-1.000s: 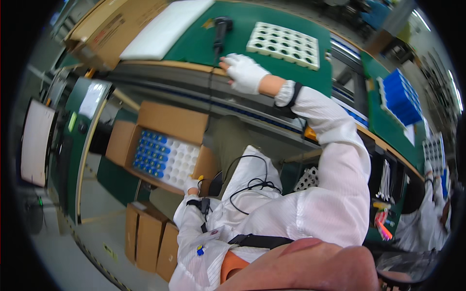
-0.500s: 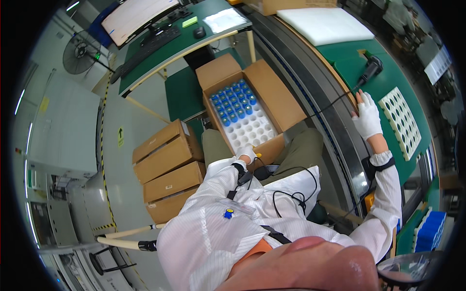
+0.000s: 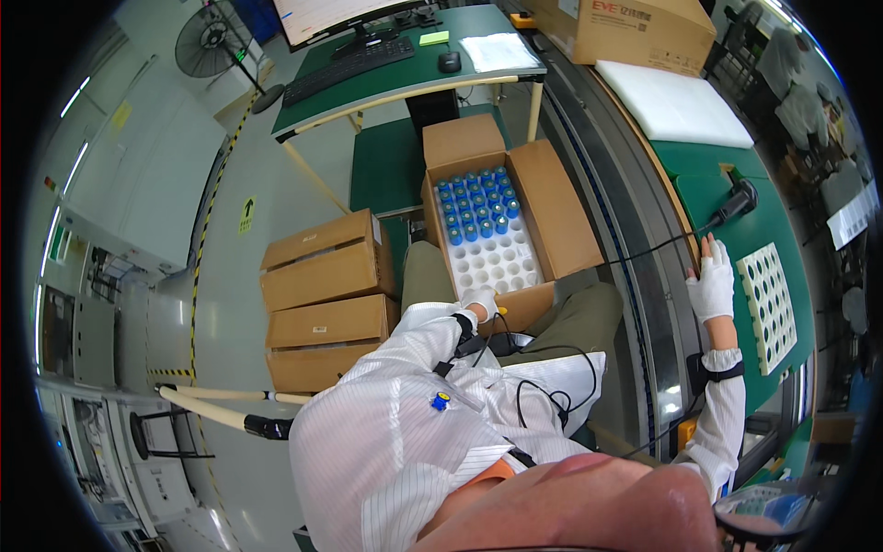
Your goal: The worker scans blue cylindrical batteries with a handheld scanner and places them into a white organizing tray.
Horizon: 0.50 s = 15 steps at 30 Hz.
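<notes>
My left hand [image 3: 480, 300], in a white glove, rests at the near edge of an open cardboard box [image 3: 552, 207] on the floor. The box holds a white tray [image 3: 501, 262] with several blue-capped cylinders [image 3: 474, 202] in its far rows and bare holes in its near rows. My right hand [image 3: 713, 283], also gloved, lies flat with fingers spread on the green bench [image 3: 708, 198], next to a black cable. A black handheld scanner [image 3: 740, 198] lies just beyond it. A white holed tray [image 3: 771, 304] sits to the right of that hand.
Stacked closed cardboard boxes [image 3: 322, 299] stand on the floor at left. A green desk [image 3: 405, 69] with keyboard, mouse and monitor is ahead. A white foam sheet [image 3: 671, 106] and a large carton [image 3: 635, 28] lie on the bench. A fan [image 3: 207, 41] stands far left.
The view has swung from the bench down toward the floor box. My left hand has come to the box's near edge; my right hand stays on the bench by the scanner cable.
</notes>
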{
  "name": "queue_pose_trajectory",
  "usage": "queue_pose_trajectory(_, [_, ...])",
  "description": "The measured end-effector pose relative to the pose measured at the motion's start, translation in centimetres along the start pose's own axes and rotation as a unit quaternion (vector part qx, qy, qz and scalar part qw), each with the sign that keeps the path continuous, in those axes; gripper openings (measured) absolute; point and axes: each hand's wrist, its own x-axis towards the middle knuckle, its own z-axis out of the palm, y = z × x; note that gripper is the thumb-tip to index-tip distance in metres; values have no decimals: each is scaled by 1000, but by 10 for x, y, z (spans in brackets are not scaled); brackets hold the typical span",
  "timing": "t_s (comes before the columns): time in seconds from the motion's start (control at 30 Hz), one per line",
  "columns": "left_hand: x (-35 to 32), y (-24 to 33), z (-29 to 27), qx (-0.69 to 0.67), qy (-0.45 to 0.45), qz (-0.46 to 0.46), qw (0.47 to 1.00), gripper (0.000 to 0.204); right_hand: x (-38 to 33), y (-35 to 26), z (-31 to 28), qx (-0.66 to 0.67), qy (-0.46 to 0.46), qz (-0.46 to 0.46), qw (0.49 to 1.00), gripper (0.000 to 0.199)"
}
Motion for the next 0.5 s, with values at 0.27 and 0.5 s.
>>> queue_pose_trajectory(0.27, [0,-1,1,15,-14,-5,1000,58,0,-1,-1,-22,-17,2,1000,70])
queue_pose_trajectory(0.5, [-1,0,1,6,-11,10,1000,62,0,-1,-3,-10,-12,3,1000,70])
